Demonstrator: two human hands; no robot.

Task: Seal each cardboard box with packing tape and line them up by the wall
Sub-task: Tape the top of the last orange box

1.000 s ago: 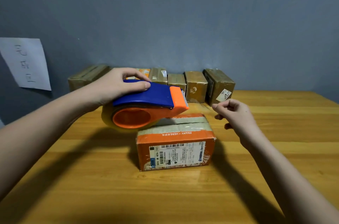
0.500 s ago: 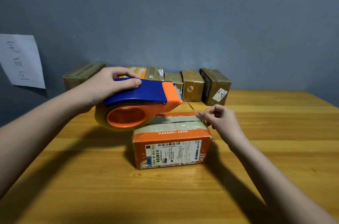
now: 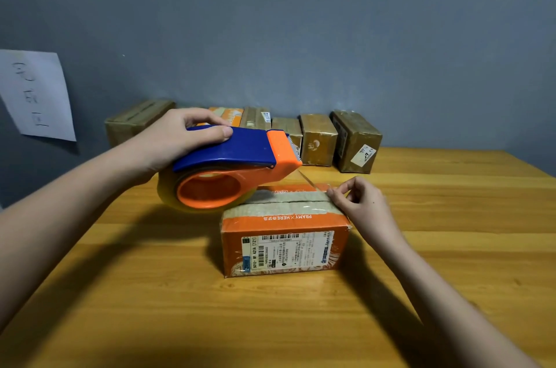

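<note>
- Left hand (image 3: 177, 138) is gripping the blue-and-orange plastic tape dispenser (image 3: 231, 166), holding it raised so tape can feed.
- Right hand (image 3: 358, 199) is pinching the clear tape end (image 3: 313, 184) onto the orange cardboard box (image 3: 285, 235), which is sitting mid-tabletop (image 3: 150, 292), anchoring the seam.

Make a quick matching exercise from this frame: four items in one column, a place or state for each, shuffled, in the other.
Items:
1. left hand
2. right hand
3. orange box
4. paper sheet

States:
A. stuck on the wall at the left
B. pinches the tape end at the box's right top edge
C. lies on the table, label facing the camera
D. grips the tape dispenser

Pairs: 1-D, 2-B, 3-C, 4-A
</note>
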